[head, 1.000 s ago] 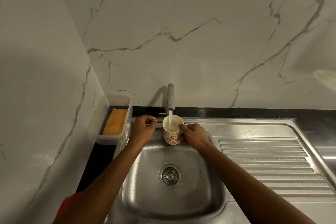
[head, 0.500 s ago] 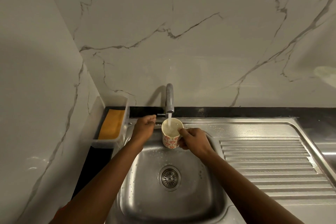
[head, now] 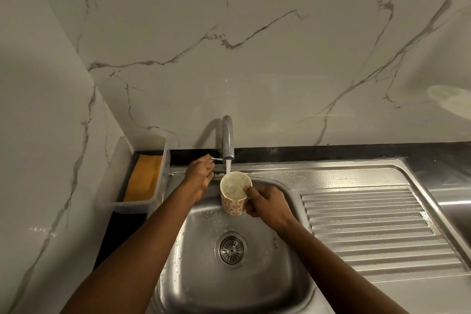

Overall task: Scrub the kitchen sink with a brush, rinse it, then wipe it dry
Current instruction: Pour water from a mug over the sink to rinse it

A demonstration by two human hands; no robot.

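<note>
Sink (head: 267,275) of wet steel lies under both hands: the right hand (head: 267,202) wraps its fingers round a red-flowered cup (head: 233,205), upright beneath the running tap (head: 227,137), the left hand (head: 200,177) pinches the tap's lever (head: 216,159), a ribbed drainboard (head: 369,224) lies to the right, and an orange sponge (head: 142,178) sits in a clear tray (head: 132,204) at left.

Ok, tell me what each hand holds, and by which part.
Right hand grips the cup by its side, thumb on the rim. Left hand pinches the tap lever at its end.
</note>
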